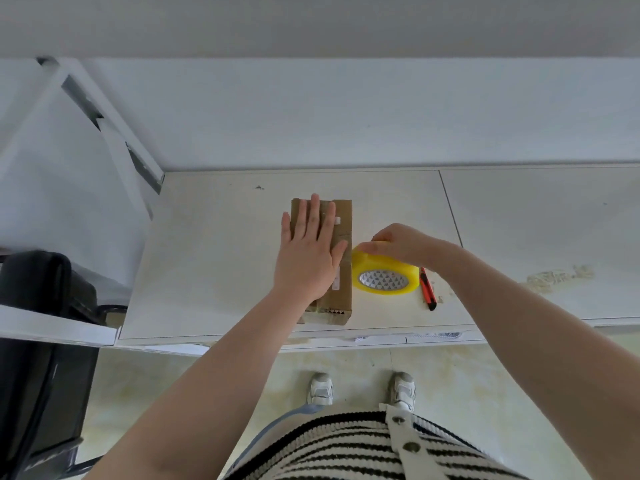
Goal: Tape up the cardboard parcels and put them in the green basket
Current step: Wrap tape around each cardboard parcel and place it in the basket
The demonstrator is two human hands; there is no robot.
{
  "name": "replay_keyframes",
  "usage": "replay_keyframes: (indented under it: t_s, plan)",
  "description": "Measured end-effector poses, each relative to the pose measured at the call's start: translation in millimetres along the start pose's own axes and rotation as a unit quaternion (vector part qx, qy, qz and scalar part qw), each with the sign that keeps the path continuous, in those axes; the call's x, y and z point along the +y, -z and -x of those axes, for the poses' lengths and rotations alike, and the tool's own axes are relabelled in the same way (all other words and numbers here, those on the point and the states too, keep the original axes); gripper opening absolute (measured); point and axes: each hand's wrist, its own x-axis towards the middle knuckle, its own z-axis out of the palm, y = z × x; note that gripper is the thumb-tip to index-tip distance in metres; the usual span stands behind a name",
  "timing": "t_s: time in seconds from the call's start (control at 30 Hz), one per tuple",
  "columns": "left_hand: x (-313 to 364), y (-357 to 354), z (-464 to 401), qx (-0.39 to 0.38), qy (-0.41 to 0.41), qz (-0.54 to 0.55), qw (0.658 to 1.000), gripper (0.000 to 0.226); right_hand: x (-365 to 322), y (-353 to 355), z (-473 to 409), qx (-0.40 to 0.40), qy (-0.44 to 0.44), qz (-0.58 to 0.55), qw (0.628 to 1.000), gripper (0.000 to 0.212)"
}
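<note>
Cardboard parcel lies on the table, pinned by the left hand, fingers straight and slightly spread, presumably to steady it while the right hand grips the yellow tape roll touching its side.

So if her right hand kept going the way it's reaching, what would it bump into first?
Probably the cardboard parcel: the right hand, gripping the yellow tape roll, points left toward it, and the roll already nearly touches its side.

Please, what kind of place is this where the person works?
Probably a plain indoor packing spot, perhaps an office or workroom. A cardboard parcel, a yellow tape roll and a red utility knife lie on a white table against a white wall.
</note>
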Motion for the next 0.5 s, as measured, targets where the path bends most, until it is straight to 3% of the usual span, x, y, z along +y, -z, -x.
replay_keyframes:
  t_s: [0.1,0.33,0.5]
  plan:
    - [-6.8,2.7,1.3,-0.005,0.0,0.032,0.999,0.081,5.3,17.6,9.6,0.018,0.02,-0.045,0.999,0.056]
    - [-26.5,10.4,3.7,-0.038,0.01,0.083,0.996,0.098,4.7,21.2,16.4,0.035,-0.002,0.011,0.999,0.056]
    - [-40.9,16.6,3.9,-0.08,0.146,0.182,0.969,0.121,-13.5,25.0,17.6,0.038,0.064,-0.062,0.995,0.048]
